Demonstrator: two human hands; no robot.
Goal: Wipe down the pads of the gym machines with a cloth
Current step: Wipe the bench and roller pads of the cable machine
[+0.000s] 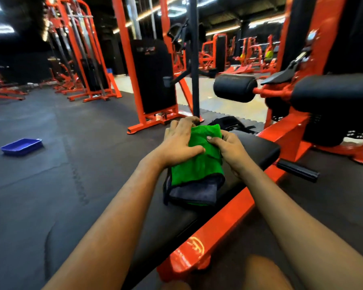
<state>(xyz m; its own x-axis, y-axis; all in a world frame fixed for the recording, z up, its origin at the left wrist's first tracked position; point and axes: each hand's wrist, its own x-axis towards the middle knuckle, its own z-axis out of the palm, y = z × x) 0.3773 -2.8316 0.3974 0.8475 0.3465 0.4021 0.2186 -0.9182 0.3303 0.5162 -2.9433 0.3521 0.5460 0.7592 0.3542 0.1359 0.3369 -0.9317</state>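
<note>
A folded green cloth [199, 164] lies on a dark grey cloth [194, 191], both on the long black bench pad [170, 229] of an orange machine. My left hand [181, 141] lies flat across the green cloth's left side, fingers spread, thumb pressing into the fabric. My right hand [226, 147] pinches the cloth's right edge between thumb and fingers. Two black roller pads [235, 87] [333, 95] stick out from the machine at the upper right.
An orange frame rail [224, 225] runs along the bench's right side, with a black handle [298, 170] sticking out. A weight-stack machine [153, 80] and a dark post [194, 59] stand just beyond the bench. A blue tray [21, 146] lies on the rubber floor at left.
</note>
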